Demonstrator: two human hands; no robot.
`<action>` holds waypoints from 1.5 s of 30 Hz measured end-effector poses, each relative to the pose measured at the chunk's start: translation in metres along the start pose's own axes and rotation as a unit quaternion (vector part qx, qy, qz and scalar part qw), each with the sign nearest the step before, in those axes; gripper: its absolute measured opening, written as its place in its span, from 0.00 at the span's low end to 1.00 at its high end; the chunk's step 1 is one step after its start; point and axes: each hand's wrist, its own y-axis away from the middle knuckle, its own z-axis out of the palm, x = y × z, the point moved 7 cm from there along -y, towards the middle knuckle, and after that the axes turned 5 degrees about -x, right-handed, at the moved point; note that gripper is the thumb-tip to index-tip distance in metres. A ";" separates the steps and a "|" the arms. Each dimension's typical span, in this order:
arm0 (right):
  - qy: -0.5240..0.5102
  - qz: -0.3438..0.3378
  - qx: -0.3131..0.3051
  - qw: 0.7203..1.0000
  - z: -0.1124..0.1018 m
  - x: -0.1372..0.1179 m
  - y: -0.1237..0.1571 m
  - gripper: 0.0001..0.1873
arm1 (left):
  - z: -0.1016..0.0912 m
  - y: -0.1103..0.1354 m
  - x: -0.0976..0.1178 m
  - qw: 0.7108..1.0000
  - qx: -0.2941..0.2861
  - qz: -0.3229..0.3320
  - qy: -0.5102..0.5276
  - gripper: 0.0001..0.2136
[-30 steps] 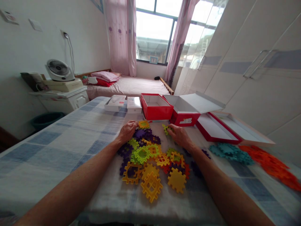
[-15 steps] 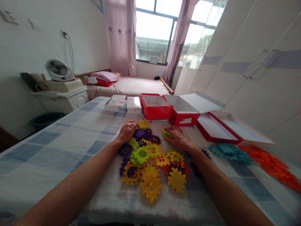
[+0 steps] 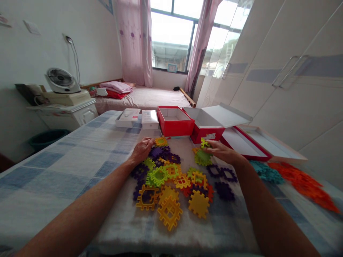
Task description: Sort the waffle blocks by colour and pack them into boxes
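Note:
My right hand [image 3: 222,151] pinches a lime-green interlocking tile [image 3: 205,143], raised a little off the table. Just below it lies a solid green tile [image 3: 203,157], partly over a yellow one. At the far left of the heap, my left hand [image 3: 143,148] has its fingers curled against the edge of a yellow tile [image 3: 161,141]. Purple tiles [image 3: 158,152] lie beside that hand. Toward me spread green frame tiles [image 3: 158,175] and yellow tiles [image 3: 170,212], overlapping one another. Three purple tiles [image 3: 224,191] lie under the right forearm's inner side.
Behind the heap stand an open red box [image 3: 177,127], a lidded red box [image 3: 205,135] and two small white boxes [image 3: 150,125]. Shallow box lids [image 3: 249,151] are at right. Teal pieces [image 3: 268,173] and orange pieces [image 3: 305,185] are piled on the checked cloth.
My right hand has moved right and up with the green tile, uncovering a solid green tile and purple tiles. My left hand stays by the yellow tile. The view has shifted slightly.

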 end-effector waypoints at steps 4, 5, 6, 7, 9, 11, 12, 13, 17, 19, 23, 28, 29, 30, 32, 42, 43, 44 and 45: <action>0.089 0.079 -0.028 0.992 0.009 0.013 0.006 0.14 | 0.000 0.000 -0.001 1.000 0.002 -0.002 0.001 0.27; 0.122 0.095 -0.026 0.988 0.011 0.013 0.006 0.14 | 0.000 0.000 -0.001 1.000 0.001 -0.003 0.001 0.26; 0.152 0.107 -0.030 0.982 0.013 0.011 0.006 0.16 | 0.000 -0.001 -0.002 1.000 0.000 -0.002 0.000 0.26; 0.179 0.116 -0.042 0.976 0.017 0.009 0.006 0.17 | 0.001 -0.001 -0.002 1.000 -0.001 -0.002 0.000 0.26; 0.220 0.130 -0.064 0.965 0.024 0.004 0.006 0.19 | 0.001 -0.001 -0.002 1.000 0.001 0.001 0.000 0.26; 0.248 0.130 -0.068 0.958 0.029 -0.001 0.006 0.19 | 0.001 -0.001 -0.002 1.000 0.004 0.003 0.003 0.26; 0.254 0.124 -0.061 0.957 0.031 -0.003 0.005 0.20 | 0.001 -0.001 -0.002 1.000 0.005 0.005 0.004 0.26; 0.253 0.113 -0.053 0.959 0.033 -0.005 0.004 0.20 | 0.001 -0.001 -0.002 1.000 0.005 0.006 0.005 0.26; 0.190 0.035 -0.020 0.981 0.036 -0.009 0.000 0.23 | 0.001 -0.002 -0.001 1.000 0.001 0.008 0.006 0.26; 0.174 0.001 0.003 0.985 0.034 -0.012 -0.002 0.23 | 0.001 -0.002 -0.002 1.000 0.001 0.007 0.006 0.26; 0.172 -0.050 0.061 0.982 0.029 -0.026 -0.002 0.19 | 0.002 -0.002 -0.003 1.000 0.001 0.010 0.009 0.26; 0.172 -0.084 0.046 0.980 0.045 -0.038 -0.001 0.30 | 0.001 -0.001 -0.003 1.000 0.002 0.006 0.005 0.26; 0.174 -0.088 0.029 0.980 0.051 -0.039 -0.001 0.31 | 0.001 -0.001 -0.003 1.000 0.002 0.005 0.004 0.26; 0.175 -0.090 0.015 0.980 0.056 -0.039 -0.001 0.30 | 0.001 -0.001 -0.002 1.000 0.002 0.005 0.003 0.26; 0.170 -0.091 0.007 0.981 0.061 -0.040 -0.002 0.28 | 0.000 -0.001 0.000 1.000 -0.002 0.005 0.000 0.26; 0.085 -0.053 0.212 0.972 -0.034 -0.048 0.057 0.23 | 0.002 -0.003 -0.007 0.999 -0.028 0.016 -0.028 0.26; 0.081 -0.023 0.231 0.969 -0.046 -0.038 0.075 0.23 | 0.002 -0.003 -0.008 0.999 -0.030 0.014 -0.029 0.26; 0.078 0.012 0.246 0.966 -0.057 -0.024 0.093 0.23 | 0.002 -0.003 -0.008 0.999 -0.032 0.012 -0.031 0.25; 0.077 0.053 0.260 0.961 -0.065 -0.006 0.113 0.24 | 0.002 -0.003 -0.009 0.999 -0.035 0.011 -0.034 0.25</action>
